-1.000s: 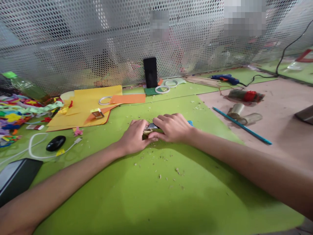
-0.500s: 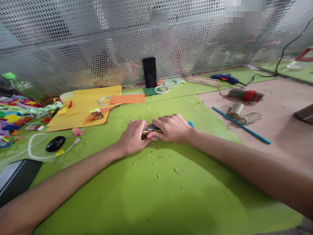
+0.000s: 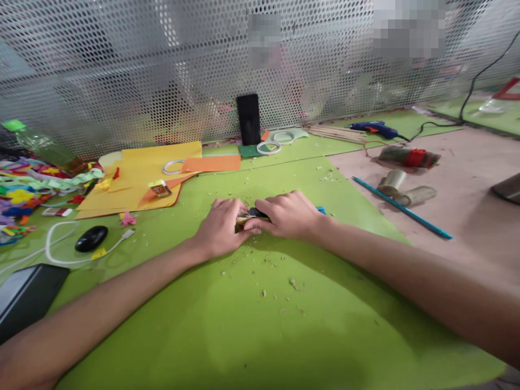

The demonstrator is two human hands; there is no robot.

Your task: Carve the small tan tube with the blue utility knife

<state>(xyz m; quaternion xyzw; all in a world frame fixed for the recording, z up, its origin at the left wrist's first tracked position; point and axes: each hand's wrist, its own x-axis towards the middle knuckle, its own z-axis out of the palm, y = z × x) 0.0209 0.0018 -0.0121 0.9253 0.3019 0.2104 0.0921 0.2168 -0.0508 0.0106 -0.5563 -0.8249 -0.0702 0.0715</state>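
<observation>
Near the middle of the green mat (image 3: 195, 325), my left hand (image 3: 222, 227) is closed round a small pale piece (image 3: 242, 219), largely hidden by the fingers. My right hand (image 3: 286, 215) grips a cutter with a dark front part (image 3: 257, 212); its blue end (image 3: 321, 210) sticks out behind the hand. The cutter's front reaches the pale piece between the two hands. My right thumb lies close to my left thumb. Small shavings (image 3: 293, 284) are scattered on the mat around and below the hands.
Yellow paper (image 3: 154, 162), a matchbox (image 3: 160, 188) and a black mouse (image 3: 91, 239) are to the left. A phone (image 3: 249, 119) leans against the mesh. A blue stick (image 3: 402, 208), bamboo pieces (image 3: 420, 195) and a glue gun (image 3: 376, 129) lie right.
My right hand and the cutter have shifted slightly to the right. My left hand stays almost in place around the pale piece.
</observation>
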